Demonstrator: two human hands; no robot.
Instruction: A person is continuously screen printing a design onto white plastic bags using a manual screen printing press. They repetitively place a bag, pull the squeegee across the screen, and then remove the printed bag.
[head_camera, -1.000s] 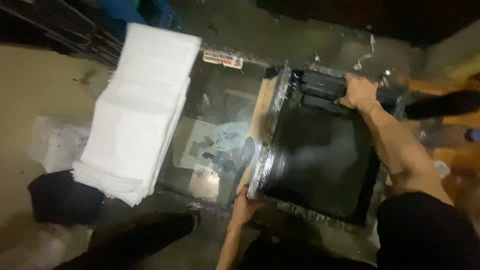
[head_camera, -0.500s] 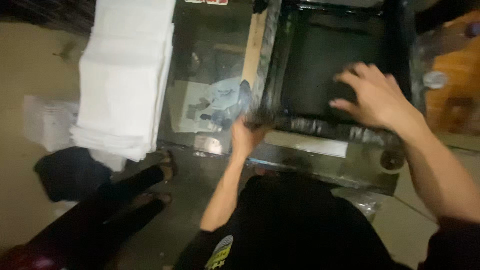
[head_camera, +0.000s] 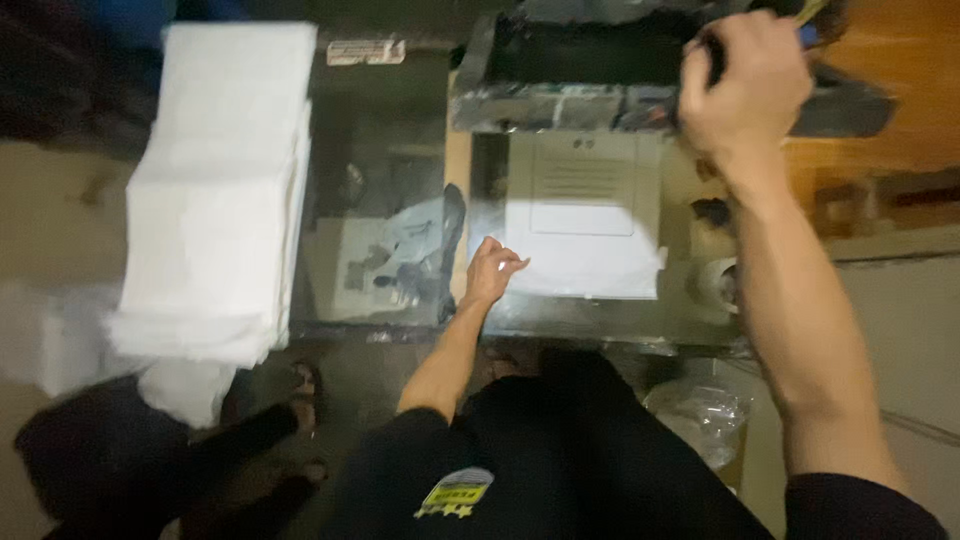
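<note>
My right hand grips the near rail of a black printing screen frame, which is tilted up and away at the top of the view. Under it lies a white sheet with a faint printed rectangle and lines on it. My left hand rests its loosely bent fingertips on the left edge of that sheet; I cannot see it gripping anything. Both forearms reach out from my dark top.
A tall stack of white sheets sits at the left of the ink-stained glass table. A dark ink smear lies beside my left hand. A tape roll is right of the sheet, a plastic bag below the table edge.
The screen frame was lying flat; it has swung up and away, and the printed white sheet now shows. My right hand moved to the frame's rail, my left onto the sheet's edge.
</note>
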